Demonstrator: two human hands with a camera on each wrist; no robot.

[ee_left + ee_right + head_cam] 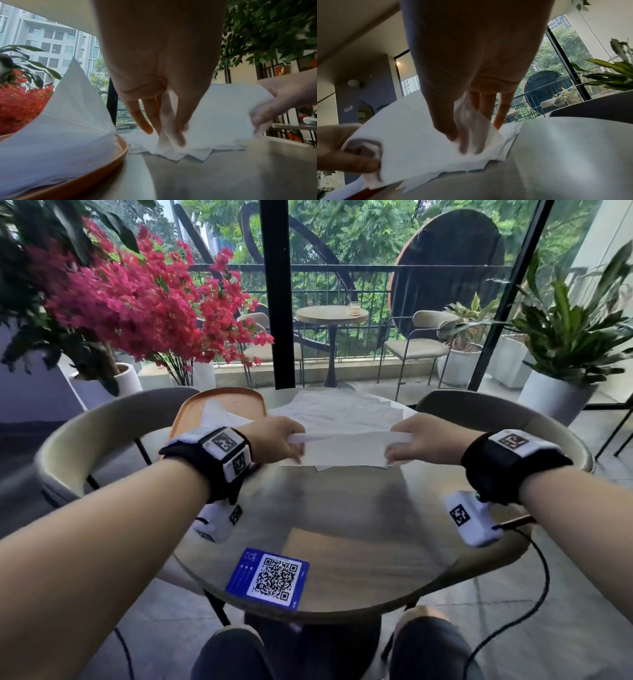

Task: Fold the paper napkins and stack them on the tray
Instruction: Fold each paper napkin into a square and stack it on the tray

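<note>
On a round café table (342,525), your left hand (274,440) and right hand (424,440) pinch a half-folded napkin (346,450); folded ones fill the tray (191,412) left of your grip, unfolded napkins (335,409) wait beyond.

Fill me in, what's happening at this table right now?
A person is mid-fold on a white paper napkin: the left hand pinches its left end and the right hand its right end, above the loose pile of unfolded white napkins. Folded white napkins already sit on the orange oval tray to the left.

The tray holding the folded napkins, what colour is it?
Orange-brown; the tray rim shows best in the left wrist view.
</note>
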